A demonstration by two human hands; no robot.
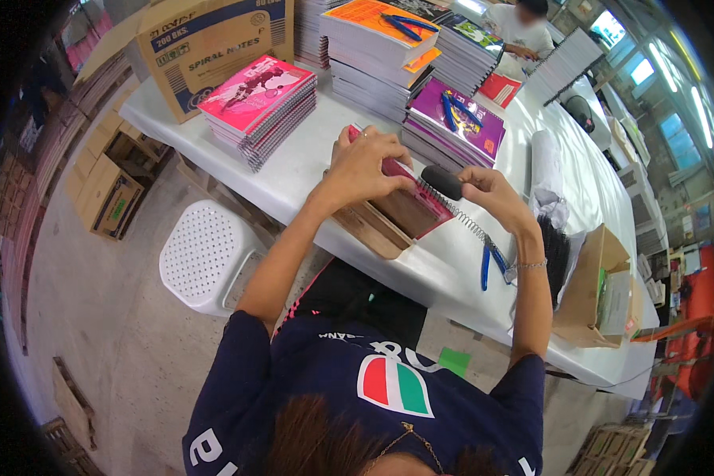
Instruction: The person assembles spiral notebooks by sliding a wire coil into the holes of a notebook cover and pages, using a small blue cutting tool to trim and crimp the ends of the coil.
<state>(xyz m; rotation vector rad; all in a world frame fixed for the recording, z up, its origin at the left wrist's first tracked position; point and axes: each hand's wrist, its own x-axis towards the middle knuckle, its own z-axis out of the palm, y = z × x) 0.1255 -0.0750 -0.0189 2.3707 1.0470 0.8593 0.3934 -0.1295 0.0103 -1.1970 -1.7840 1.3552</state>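
My left hand (365,168) is closed over the top of a red-covered notebook (430,205) standing on edge at a wooden holder (373,230). A metal spiral coil (470,224) runs along the notebook's edge and trails past it to the right. Beside the coil, the fingers of my right hand (488,194) are closed at the end of a dark rounded piece (441,182). What that piece belongs to cannot be made out. Blue-handled pliers (486,266) lie on the white-covered table (444,274) below my right hand.
Pink spiral notebooks (258,95) are stacked by a large carton (214,55). Purple notebooks (480,131) and orange-topped ones (377,36) carry more blue pliers. A plastic-wrapped roll (546,170) and an open box (599,293) stand right. A white stool (206,254) is left; another person (523,36) sits beyond.
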